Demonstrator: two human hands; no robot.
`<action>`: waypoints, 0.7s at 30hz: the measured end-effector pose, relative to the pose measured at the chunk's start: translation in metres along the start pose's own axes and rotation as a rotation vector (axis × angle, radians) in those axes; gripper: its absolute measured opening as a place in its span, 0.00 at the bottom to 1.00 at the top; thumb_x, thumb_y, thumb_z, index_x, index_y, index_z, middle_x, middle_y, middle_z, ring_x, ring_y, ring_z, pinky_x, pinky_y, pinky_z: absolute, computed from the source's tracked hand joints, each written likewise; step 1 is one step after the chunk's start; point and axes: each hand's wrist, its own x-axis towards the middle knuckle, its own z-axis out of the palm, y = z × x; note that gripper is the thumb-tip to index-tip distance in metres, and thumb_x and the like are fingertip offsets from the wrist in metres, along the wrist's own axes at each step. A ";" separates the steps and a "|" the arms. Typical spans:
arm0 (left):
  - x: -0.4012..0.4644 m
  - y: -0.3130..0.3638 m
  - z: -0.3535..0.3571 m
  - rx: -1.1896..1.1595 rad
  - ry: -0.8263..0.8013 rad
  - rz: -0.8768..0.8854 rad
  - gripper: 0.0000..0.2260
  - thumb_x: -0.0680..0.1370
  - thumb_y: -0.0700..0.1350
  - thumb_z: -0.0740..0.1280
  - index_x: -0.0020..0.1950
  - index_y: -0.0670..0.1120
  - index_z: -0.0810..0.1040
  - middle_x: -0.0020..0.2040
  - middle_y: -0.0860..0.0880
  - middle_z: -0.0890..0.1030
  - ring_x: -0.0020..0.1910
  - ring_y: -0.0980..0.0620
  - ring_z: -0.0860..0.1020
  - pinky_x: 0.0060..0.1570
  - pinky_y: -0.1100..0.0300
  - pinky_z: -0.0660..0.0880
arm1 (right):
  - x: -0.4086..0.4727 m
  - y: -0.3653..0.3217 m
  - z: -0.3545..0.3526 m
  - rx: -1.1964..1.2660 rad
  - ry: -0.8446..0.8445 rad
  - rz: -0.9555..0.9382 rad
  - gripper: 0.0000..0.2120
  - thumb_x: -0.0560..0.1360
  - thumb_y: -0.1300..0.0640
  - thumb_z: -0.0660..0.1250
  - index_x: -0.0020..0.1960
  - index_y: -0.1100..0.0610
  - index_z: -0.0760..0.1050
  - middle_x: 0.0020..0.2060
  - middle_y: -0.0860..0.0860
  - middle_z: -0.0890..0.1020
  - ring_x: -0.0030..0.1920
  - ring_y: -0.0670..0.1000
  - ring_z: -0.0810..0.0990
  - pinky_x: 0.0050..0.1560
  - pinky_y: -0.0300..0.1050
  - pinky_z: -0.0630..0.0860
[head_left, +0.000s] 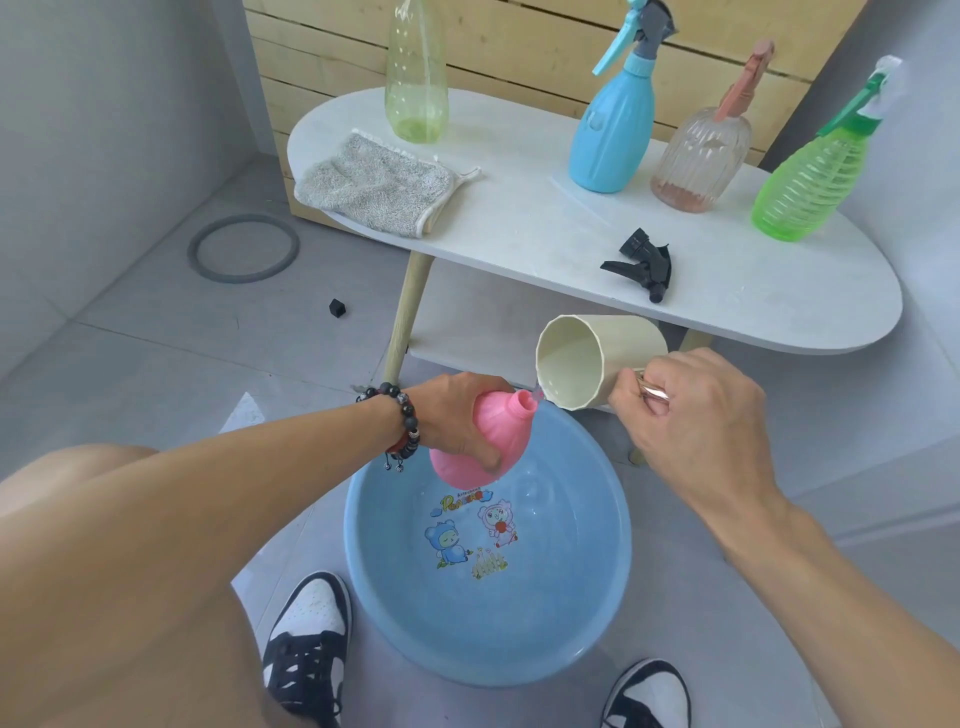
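Note:
My left hand (457, 415) grips a pink bottle (488, 431) with no cap, tilted over a blue basin (405, 597) on the floor. My right hand (691, 415) holds a cream cup (587, 358) by its handle, tipped so its rim meets the bottle's open neck. A thin stream of water runs from the cup into the neck. The basin holds shallow water and has cartoon stickers on its bottom.
A white oval table (519, 223) stands behind, bearing a grey cloth (374, 182), a clear green bottle (415, 78), blue (613, 130), pink-topped (696, 161) and green (810, 182) spray bottles, and a loose black trigger head (644, 265). A grey ring (243, 248) and small black cap (337, 307) lie on the floor.

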 end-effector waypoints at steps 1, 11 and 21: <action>0.000 0.001 0.000 0.001 -0.003 0.002 0.23 0.66 0.50 0.77 0.56 0.63 0.71 0.48 0.60 0.79 0.48 0.55 0.80 0.39 0.61 0.77 | 0.000 0.000 0.000 -0.002 0.007 -0.007 0.18 0.74 0.56 0.61 0.30 0.53 0.55 0.26 0.47 0.59 0.30 0.55 0.62 0.32 0.43 0.57; -0.002 0.003 0.001 0.010 -0.028 -0.008 0.22 0.68 0.49 0.78 0.57 0.58 0.74 0.48 0.59 0.78 0.48 0.54 0.79 0.36 0.63 0.74 | -0.005 0.004 0.005 -0.037 0.045 -0.077 0.19 0.75 0.59 0.64 0.31 0.53 0.59 0.25 0.49 0.65 0.33 0.53 0.64 0.32 0.42 0.58; -0.004 0.005 0.001 0.011 -0.029 -0.011 0.20 0.68 0.48 0.78 0.56 0.57 0.74 0.47 0.60 0.78 0.45 0.58 0.78 0.35 0.64 0.73 | -0.004 0.004 0.004 -0.047 0.074 -0.105 0.19 0.76 0.60 0.66 0.31 0.54 0.61 0.25 0.51 0.68 0.34 0.53 0.65 0.32 0.42 0.60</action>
